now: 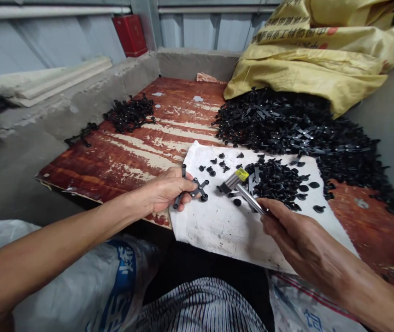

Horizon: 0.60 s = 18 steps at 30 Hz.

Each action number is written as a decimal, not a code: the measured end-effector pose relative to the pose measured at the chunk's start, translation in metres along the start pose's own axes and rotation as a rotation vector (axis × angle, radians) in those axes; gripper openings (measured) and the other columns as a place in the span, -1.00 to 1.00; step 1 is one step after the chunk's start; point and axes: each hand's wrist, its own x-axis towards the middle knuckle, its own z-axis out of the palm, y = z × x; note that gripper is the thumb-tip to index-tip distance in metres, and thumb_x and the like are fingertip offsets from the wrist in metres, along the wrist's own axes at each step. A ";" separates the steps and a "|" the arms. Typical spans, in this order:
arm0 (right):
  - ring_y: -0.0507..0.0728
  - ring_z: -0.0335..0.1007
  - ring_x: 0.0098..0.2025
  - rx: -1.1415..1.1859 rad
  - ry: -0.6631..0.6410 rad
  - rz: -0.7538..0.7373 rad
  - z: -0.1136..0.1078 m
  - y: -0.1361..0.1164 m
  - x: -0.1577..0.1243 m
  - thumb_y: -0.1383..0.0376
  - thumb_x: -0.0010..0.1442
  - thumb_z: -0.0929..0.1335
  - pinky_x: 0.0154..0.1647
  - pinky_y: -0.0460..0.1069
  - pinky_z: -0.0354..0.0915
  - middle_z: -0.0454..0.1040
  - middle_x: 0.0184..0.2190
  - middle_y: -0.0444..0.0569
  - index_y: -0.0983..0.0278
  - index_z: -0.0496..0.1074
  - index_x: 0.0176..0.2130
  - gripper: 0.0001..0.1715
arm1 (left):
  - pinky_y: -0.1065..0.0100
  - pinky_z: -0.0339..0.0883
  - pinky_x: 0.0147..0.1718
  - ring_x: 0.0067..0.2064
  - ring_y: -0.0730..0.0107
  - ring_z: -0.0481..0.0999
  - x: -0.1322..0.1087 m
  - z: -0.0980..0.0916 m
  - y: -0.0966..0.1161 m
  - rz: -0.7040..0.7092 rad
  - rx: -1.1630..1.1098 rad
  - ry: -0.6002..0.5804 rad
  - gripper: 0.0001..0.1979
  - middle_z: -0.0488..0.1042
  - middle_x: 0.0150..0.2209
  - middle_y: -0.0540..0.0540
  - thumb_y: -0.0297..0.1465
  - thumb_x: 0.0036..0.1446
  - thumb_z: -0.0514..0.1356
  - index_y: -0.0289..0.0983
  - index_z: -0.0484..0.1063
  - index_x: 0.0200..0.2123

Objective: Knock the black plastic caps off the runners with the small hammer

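Note:
My left hand (171, 190) pinches a black jointed plastic piece (200, 188) with crossed arms and round ends, over the left part of the white cloth (214, 226). Wrapped round the metal handle of a hammer (250, 198) is my right hand (293, 228). The hammer's head, with a yellow patch on it, hangs above the cloth, a little right of the black piece. Beyond the hammer, small black round parts with stems (276, 184) lie heaped on the cloth, and several loose ones are scattered to their left.
A large heap of black jointed pieces (279, 120) spills from a yellow sack (307, 60) at the back right. A smaller pile (129, 113) lies at the back left of the worn red board (141, 152). White sacks (68, 276) stand below the board's front edge.

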 end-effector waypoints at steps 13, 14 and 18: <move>0.05 0.29 -0.71 0.047 0.070 0.003 0.009 -0.012 0.001 0.36 0.27 0.17 -0.72 -0.08 0.17 0.38 -0.66 -0.16 0.34 0.36 -0.07 -0.71 | 0.63 -0.15 -0.78 -0.73 0.76 0.10 0.005 0.003 -0.003 0.080 0.016 -0.026 -0.84 0.31 -0.60 0.07 -0.55 0.12 0.20 -0.29 0.27 -0.45; 0.05 0.31 -0.70 0.060 0.070 -0.002 0.009 -0.014 -0.003 0.36 0.27 0.18 -0.72 -0.08 0.19 0.41 -0.64 -0.14 0.35 0.36 -0.06 -0.71 | 0.63 -0.15 -0.78 -0.73 0.76 0.10 0.006 0.003 -0.004 0.088 0.020 -0.027 -0.83 0.31 -0.60 0.08 -0.54 0.12 0.21 -0.28 0.26 -0.44; 0.11 0.48 -0.56 0.192 0.110 0.043 0.008 -0.019 -0.020 0.33 0.29 0.21 -0.61 -0.08 0.36 0.52 -0.53 -0.05 0.28 0.39 -0.08 -0.74 | 0.61 -0.19 -0.78 -0.74 0.76 0.09 0.007 0.007 -0.005 0.066 0.031 -0.002 -0.80 0.31 -0.61 0.09 -0.55 0.13 0.20 -0.27 0.23 -0.46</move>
